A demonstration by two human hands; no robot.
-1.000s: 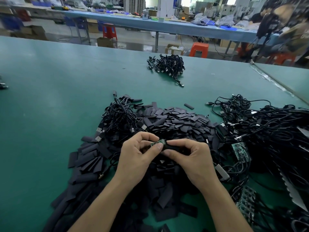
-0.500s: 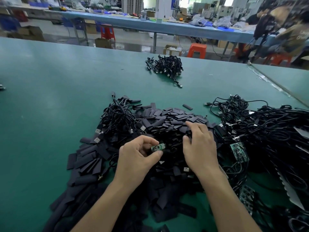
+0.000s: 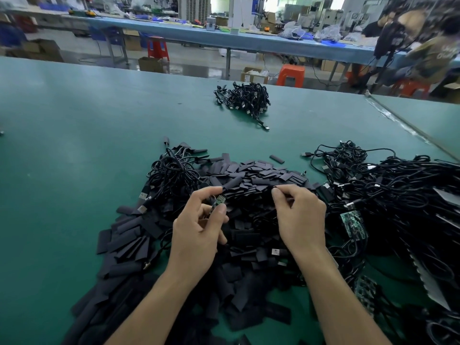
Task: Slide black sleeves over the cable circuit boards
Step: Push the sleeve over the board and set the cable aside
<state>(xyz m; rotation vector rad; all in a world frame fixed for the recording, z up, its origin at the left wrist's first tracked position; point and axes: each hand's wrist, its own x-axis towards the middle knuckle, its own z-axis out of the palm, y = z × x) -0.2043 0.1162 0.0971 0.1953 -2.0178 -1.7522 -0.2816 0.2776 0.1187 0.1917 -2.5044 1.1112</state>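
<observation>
A big heap of flat black sleeves [image 3: 251,178] covers the green table [image 3: 74,145] in front of me. My left hand [image 3: 196,232] pinches a small green circuit board [image 3: 219,200] between thumb and forefinger, its cable trailing down under the hand. My right hand [image 3: 298,217] lies on the heap to the right, its fingers curled and pinching at a black sleeve [image 3: 282,195]. The board and the right hand are apart.
A large tangle of black cables [image 3: 398,195] with bare green boards [image 3: 352,224] lies at the right. A smaller cable bundle [image 3: 245,99] sits far back on the table. More cables [image 3: 171,173] lie left of the heap. Another person works at the back right.
The hands, joined at the board a second ago, have parted. My right hand went out flat onto the heap and has now curled its fingers on a sleeve. My left hand keeps the board.
</observation>
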